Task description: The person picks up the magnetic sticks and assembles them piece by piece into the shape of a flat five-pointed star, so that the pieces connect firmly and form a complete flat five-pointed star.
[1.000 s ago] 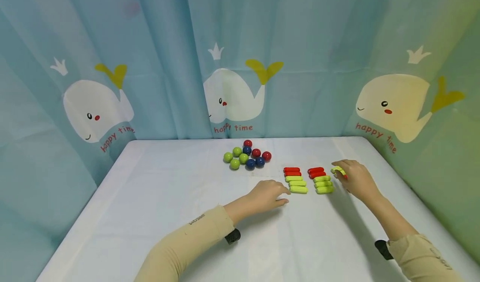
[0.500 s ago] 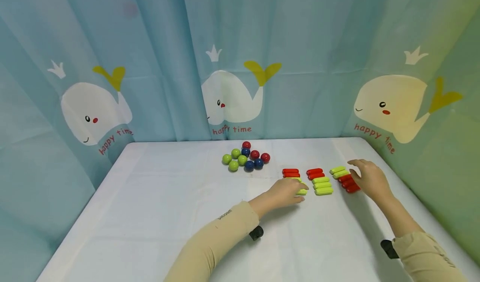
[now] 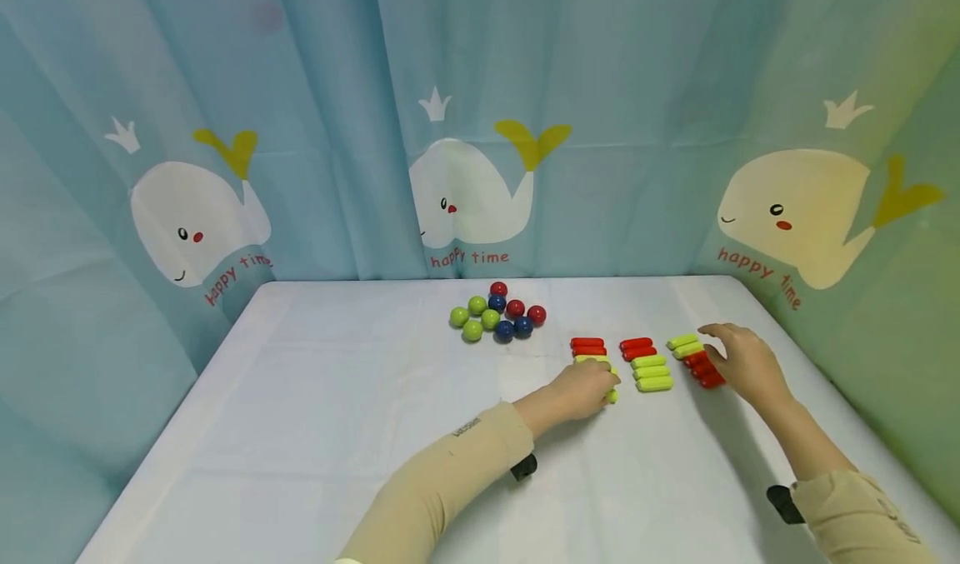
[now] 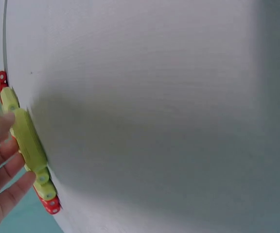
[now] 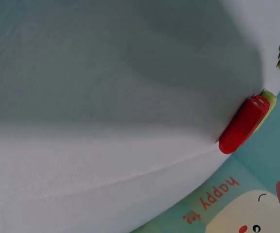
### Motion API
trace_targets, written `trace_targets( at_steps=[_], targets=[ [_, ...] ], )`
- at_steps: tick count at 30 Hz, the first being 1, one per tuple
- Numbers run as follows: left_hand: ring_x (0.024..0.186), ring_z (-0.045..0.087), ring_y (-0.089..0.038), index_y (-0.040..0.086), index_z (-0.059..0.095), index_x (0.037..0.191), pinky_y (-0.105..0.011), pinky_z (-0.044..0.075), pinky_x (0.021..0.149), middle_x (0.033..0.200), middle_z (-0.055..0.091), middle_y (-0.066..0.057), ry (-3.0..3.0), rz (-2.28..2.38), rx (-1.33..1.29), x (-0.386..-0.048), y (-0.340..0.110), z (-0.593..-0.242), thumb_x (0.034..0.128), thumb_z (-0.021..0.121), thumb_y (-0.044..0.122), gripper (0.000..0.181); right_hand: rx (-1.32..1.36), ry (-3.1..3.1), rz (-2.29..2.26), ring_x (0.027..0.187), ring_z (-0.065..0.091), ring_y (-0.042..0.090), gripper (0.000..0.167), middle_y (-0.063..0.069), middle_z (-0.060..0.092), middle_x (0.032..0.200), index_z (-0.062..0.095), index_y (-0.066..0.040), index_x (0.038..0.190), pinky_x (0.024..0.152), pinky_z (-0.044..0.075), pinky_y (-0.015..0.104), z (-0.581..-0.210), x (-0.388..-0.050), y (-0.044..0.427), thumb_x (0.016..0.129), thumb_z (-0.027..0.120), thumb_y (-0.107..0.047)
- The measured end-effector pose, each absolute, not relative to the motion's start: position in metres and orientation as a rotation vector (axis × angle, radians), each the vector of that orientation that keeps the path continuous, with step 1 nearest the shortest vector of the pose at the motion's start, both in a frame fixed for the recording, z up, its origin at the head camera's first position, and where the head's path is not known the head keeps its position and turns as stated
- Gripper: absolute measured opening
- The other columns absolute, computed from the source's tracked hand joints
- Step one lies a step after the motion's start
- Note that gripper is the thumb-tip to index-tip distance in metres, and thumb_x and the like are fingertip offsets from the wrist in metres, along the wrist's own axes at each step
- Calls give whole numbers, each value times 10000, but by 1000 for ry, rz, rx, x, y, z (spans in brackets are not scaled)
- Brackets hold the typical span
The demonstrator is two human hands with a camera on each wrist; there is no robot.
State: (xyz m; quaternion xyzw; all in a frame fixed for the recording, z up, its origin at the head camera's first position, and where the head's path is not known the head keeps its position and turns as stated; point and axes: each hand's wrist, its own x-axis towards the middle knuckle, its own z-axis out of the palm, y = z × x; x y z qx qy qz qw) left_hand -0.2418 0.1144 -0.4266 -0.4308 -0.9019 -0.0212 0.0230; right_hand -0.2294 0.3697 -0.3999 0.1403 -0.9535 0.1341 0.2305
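In the head view, my left hand bends over the front of the left column of small rounded plastic bars. It pinches the nearest yellow-green bar, seen in the left wrist view between thumb and fingers; in the head view the hand covers most of it. Red bars lie behind it. My right hand hovers at the right column, fingers loosely bent around nothing. That column has yellow-green bars at the back and red bars in front, standing apart from the hand in the right wrist view.
A middle column has red bars behind yellow-green bars. Farther back sit green balls, blue balls and red balls. The white table ends at a whale-print curtain.
My right hand has let go of the right column and drawn slightly right. The left hand has moved right onto the left column and closed on its nearest yellow-green bar.
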Motion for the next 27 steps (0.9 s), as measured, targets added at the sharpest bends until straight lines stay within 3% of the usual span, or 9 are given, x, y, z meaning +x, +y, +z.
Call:
trace_targets(
  at_steps=[7,11,16,22,27],
  targets=[
    [882,614,-41,224,698,1001,-161,478,744,980,676,109,-2850,-71,-1356,-235,105,-427,876,641,124,170,412,-2657,351,829,581,479,261,320,628,971,634,86,1004,681,461,573,-400,-228,365,744,655,78],
    [869,618,-39,229,665,1031,-167,477,730,986,675,103,-2848,-44,-1379,-233,101,-429,880,641,132,182,421,-2654,350,850,582,482,271,313,633,970,639,79,1005,692,460,578,-399,-228,363,735,665,77],
    [957,617,-40,221,668,1114,-157,470,835,1045,672,78,-2826,-53,-1424,-228,93,-428,905,617,133,232,489,-2625,349,859,591,467,269,280,655,927,652,75,977,724,464,580,-400,-230,353,711,689,88],
    [823,584,-51,178,715,1045,-139,454,766,927,645,48,-2780,-47,-1498,-224,81,-425,874,657,126,189,590,-2553,297,800,625,405,253,226,678,872,662,66,935,696,496,532,-400,-230,335,691,720,103],
    [917,624,-61,146,704,1082,-143,453,849,998,687,32,-2788,-145,-1521,-221,70,-426,843,703,149,240,635,-2575,269,827,634,390,230,209,683,894,669,61,949,715,507,519,-398,-232,317,723,707,86]
  ],
)
